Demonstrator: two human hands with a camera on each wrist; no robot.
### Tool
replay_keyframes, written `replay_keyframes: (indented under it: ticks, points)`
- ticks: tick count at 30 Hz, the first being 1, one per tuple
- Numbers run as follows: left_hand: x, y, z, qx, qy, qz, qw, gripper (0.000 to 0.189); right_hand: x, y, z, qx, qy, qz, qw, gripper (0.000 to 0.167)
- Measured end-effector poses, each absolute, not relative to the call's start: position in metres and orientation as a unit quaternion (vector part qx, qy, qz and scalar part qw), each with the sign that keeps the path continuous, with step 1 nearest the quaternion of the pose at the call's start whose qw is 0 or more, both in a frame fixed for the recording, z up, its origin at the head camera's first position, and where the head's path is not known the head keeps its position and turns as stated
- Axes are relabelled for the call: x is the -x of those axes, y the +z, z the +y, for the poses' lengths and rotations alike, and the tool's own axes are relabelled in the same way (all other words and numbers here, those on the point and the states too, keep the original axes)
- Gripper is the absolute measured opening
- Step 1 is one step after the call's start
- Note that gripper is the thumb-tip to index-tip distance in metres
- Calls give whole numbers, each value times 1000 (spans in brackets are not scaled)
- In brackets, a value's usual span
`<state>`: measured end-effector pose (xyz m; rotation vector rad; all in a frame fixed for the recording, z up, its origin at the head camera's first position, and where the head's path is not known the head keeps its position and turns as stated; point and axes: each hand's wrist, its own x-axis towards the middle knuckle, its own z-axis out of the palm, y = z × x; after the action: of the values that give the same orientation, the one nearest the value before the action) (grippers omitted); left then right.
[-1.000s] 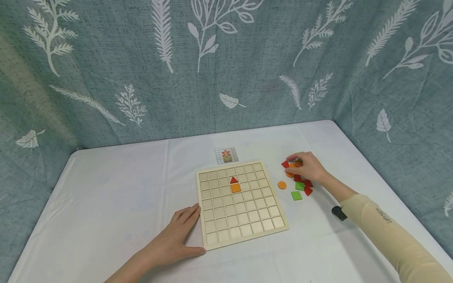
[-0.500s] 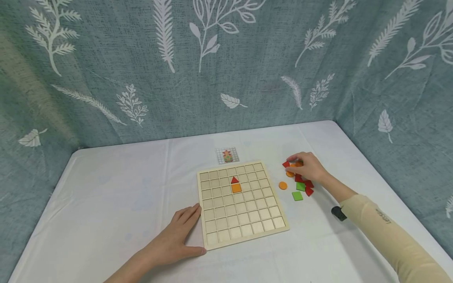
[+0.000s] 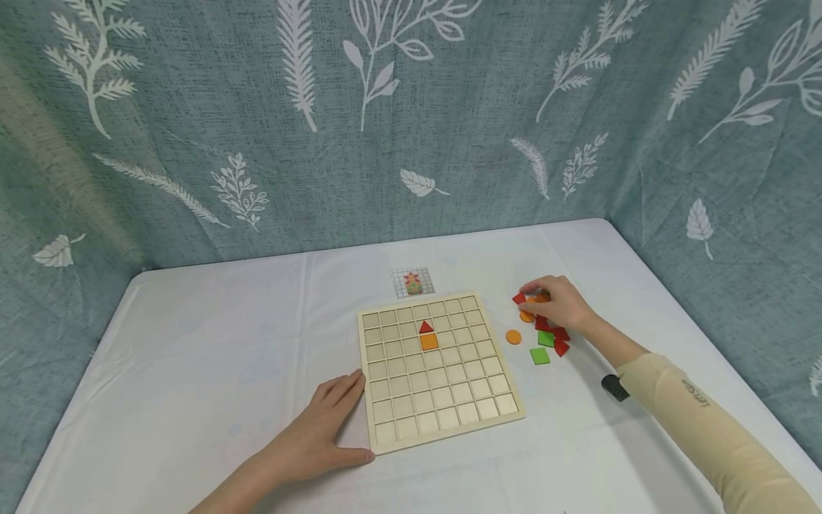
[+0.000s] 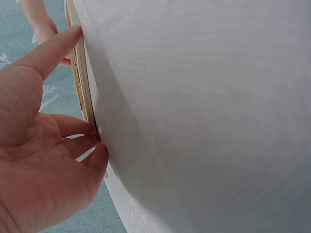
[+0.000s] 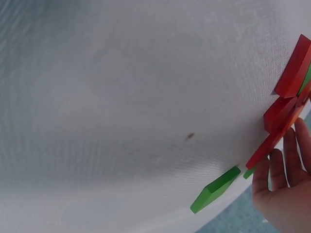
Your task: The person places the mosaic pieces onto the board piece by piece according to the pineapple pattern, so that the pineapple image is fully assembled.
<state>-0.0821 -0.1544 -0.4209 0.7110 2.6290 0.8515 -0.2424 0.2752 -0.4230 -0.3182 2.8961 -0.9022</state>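
Observation:
A pale wooden grid board (image 3: 449,426) lies on the white table, with a red triangle tile (image 3: 426,328) directly above an orange square tile (image 3: 429,341) in its cells. At the board's left edge rests my left hand (image 3: 321,428), fingers extended along the side and thumb at the near corner; the left wrist view shows the fingertips against the edge. My right hand (image 3: 557,305) is over the heap of loose tiles right of the board, thumb and forefinger apart around orange round tiles (image 3: 527,316). A red tile (image 3: 519,298) shows beside the forefinger tip. The palm hides part of the heap.
A small pattern card (image 3: 413,283) with a coloured figure on a grid lies behind the board. Green square tiles (image 3: 540,355), red tiles (image 3: 561,347) and a lone orange disc (image 3: 513,337) lie near the heap. A black object (image 3: 615,387) sits by the right sleeve.
The head view has shifted very slightly. Both hands and the tiles stay where they were.

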Motion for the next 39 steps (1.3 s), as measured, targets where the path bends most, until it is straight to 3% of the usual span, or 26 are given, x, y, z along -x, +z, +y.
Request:
replay_keyframes:
  ticks: [11,39]
  points:
    - [82,-420,-155,-247,296,911,143,105,246,-420,273,97,-288,951,60,35]
    - [81,-421,-154,-237,306,910,151,104,237,-418,254,109,-299,948,3,32]
